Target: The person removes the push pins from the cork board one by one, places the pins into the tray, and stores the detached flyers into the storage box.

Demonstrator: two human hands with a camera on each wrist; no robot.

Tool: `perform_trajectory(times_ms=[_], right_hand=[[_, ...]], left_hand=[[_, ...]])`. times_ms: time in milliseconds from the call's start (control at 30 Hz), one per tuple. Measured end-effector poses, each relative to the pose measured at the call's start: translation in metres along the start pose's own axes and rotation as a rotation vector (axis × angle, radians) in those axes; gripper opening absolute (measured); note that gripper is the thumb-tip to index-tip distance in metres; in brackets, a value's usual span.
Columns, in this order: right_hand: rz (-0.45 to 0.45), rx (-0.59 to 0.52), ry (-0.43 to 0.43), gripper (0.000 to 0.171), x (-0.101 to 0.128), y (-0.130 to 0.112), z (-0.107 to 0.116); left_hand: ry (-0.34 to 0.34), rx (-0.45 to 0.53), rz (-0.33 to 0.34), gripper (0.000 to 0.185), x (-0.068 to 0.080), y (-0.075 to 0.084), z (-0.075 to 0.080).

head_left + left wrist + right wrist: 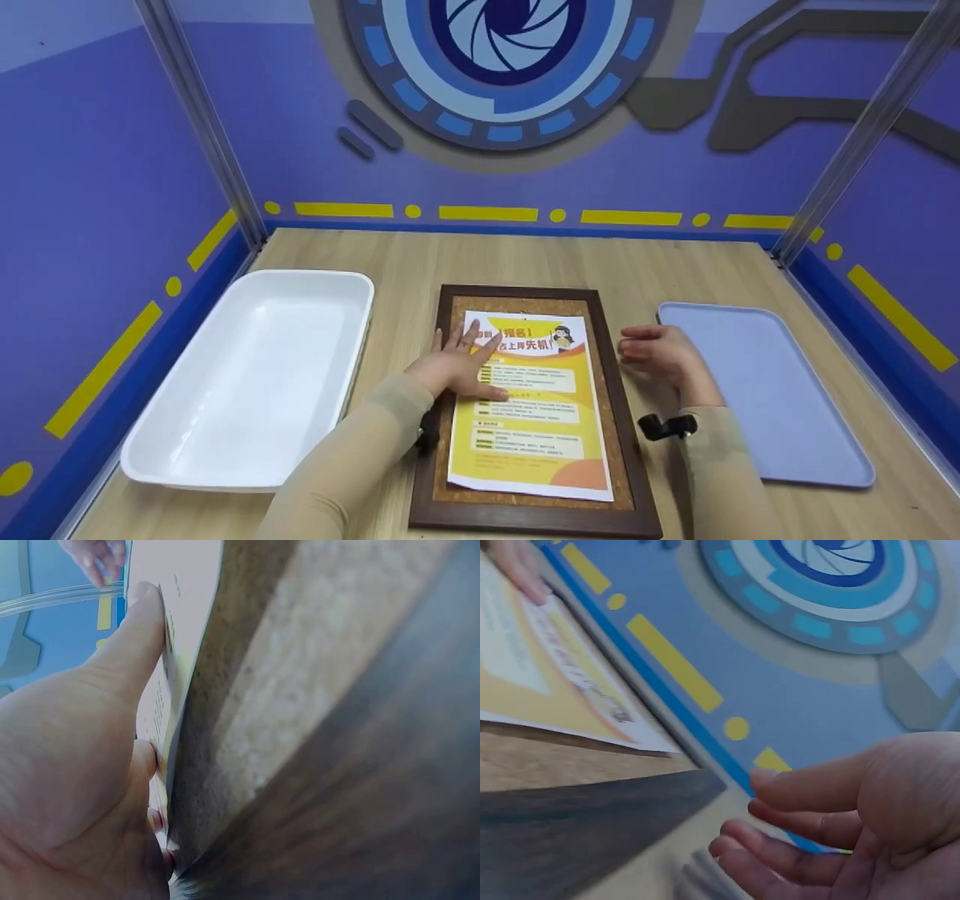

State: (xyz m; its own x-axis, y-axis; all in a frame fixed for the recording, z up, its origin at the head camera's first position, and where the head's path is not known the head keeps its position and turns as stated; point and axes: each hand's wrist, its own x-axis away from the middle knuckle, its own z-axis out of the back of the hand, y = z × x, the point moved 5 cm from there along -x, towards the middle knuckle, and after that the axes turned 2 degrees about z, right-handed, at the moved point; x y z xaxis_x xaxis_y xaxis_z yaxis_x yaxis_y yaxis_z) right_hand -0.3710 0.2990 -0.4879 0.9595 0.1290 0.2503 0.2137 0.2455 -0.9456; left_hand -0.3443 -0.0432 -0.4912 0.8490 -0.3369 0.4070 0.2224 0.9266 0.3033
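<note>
A yellow-and-white printed flyer [529,450] lies on a cork board [622,480] with a dark brown wooden frame [536,519]. My left hand [459,369] rests on the flyer's upper left part, fingers spread. In the left wrist view, the flyer's edge [196,660] stands slightly off the cork, with the left thumb [139,634] on the paper. To the right of the frame, my right hand [664,358] hovers beside the blue tray's near left corner region, its fingers loosely bent. Nothing shows between the right thumb and fingers [810,791] in the right wrist view.
On the left of the wooden table [405,259] stands a deep white tray [262,375]. A shallow light-blue tray [780,397] lies on the right, partly behind the right forearm. Purple-blue panels [525,184] with metal posts enclose the back and sides.
</note>
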Motion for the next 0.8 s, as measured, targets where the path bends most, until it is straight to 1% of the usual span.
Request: perform_trajectory(times_ms=[67,133,200,300,400,500,567,633,667,700,767,800], right_hand=[[-0.050,0.037,-0.001,0.055,-0.003,0.004,-0.008],[-0.084,0.105,0.014,0.054,-0.004,0.005,-0.014],[-0.098,0.177,0.038,0.053,-0.005,0.005,-0.018],[-0.108,0.246,0.070,0.052,-0.006,0.003,-0.022],[-0.087,0.261,0.078,0.050,-0.008,0.002,-0.023],[-0.007,0.245,0.055,0.046,-0.010,0.001,-0.025],[0.030,0.247,0.049,0.046,-0.010,0.000,-0.026],[0.040,0.264,0.067,0.045,-0.009,-0.001,-0.028],[0.030,0.275,0.080,0.045,-0.008,-0.001,-0.028],[0.003,0.294,0.097,0.046,-0.007,-0.001,-0.028],[-0.016,0.313,0.109,0.047,-0.004,-0.002,-0.029],[-0.025,0.321,0.115,0.047,-0.004,-0.001,-0.028]], left_hand=[[0.001,0.000,0.002,0.111,0.000,0.000,0.000],[0.002,0.001,0.004,0.111,0.000,0.000,0.000],[0.002,-0.001,0.009,0.111,0.001,0.001,0.001],[0.001,0.002,0.024,0.111,0.002,0.002,0.002],[0.003,0.017,0.034,0.111,0.003,0.004,0.003],[0.016,0.074,0.021,0.110,0.002,0.006,0.005],[0.048,0.166,0.013,0.105,0.003,0.006,0.007],[0.113,0.298,0.012,0.095,0.005,0.005,0.013],[0.152,0.379,0.020,0.089,0.006,0.002,0.017],[0.191,0.470,0.026,0.082,0.007,0.000,0.021],[0.242,0.611,0.073,0.070,0.012,-0.008,0.028],[0.249,0.664,0.100,0.064,0.015,-0.012,0.031]])
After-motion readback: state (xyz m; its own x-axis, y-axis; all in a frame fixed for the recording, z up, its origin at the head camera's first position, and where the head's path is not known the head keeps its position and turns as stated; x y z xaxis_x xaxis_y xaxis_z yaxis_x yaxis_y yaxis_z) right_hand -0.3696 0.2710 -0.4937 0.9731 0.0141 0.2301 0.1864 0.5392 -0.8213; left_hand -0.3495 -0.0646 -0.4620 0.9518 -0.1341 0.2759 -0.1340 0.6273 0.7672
